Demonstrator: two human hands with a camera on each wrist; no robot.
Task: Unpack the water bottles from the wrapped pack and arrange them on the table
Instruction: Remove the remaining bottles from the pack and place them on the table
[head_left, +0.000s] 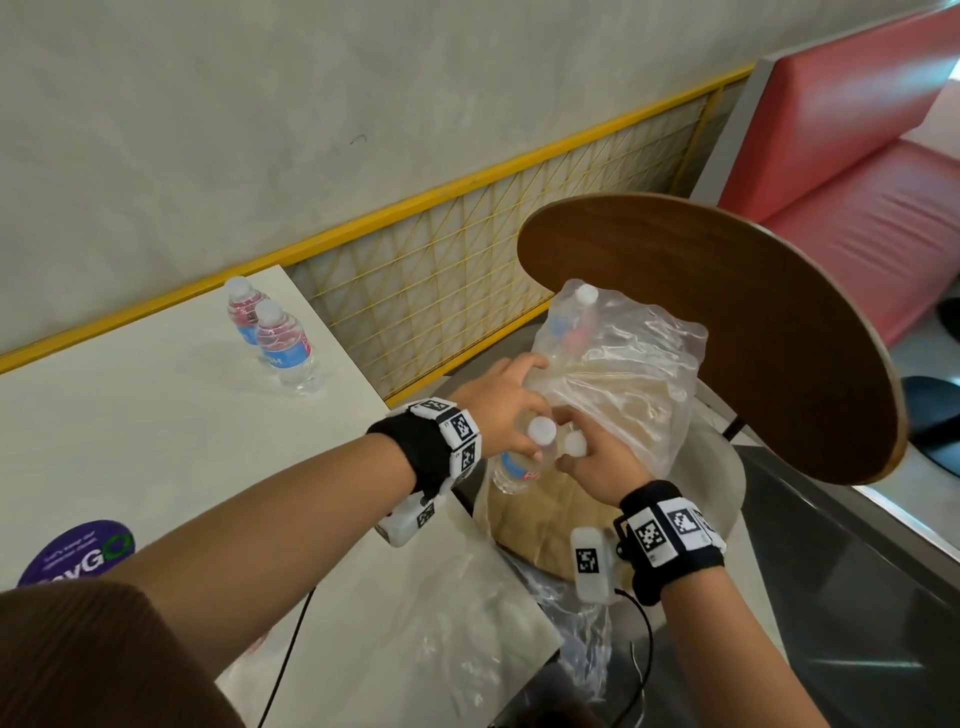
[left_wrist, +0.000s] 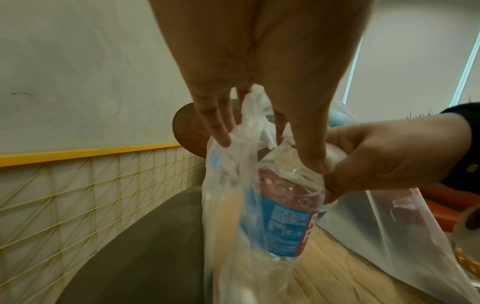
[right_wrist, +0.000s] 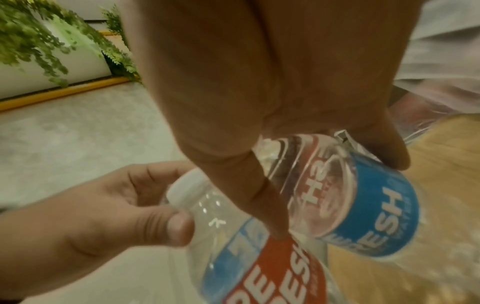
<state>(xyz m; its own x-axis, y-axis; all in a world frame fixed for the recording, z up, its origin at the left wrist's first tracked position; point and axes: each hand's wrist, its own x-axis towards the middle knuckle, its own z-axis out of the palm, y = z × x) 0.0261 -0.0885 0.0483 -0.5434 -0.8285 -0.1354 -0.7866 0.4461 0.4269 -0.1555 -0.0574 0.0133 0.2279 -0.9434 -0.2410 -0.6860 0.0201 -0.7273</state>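
The torn clear plastic pack (head_left: 628, 364) sits on a chair's woven seat (head_left: 540, 525), right of the white table (head_left: 130, 441). One capped bottle (head_left: 579, 317) still stands inside the wrap at the far side. My left hand (head_left: 519, 436) grips a water bottle (head_left: 514, 470) by its neck at the pack's near edge; in the left wrist view the wrap (left_wrist: 228, 185) hangs around that bottle (left_wrist: 283, 222). My right hand (head_left: 574, 462) grips a second bottle (right_wrist: 363, 205) just beside it. Two more bottles (head_left: 283, 345) stand upright on the table's far corner.
A round wooden chair back (head_left: 727, 322) rises behind the pack. A yellow mesh railing (head_left: 467, 249) runs along the wall, and a red bench (head_left: 857, 156) is at the far right. Loose plastic film (head_left: 467, 623) drapes over the table's near corner. A purple sticker (head_left: 78, 551) lies near me.
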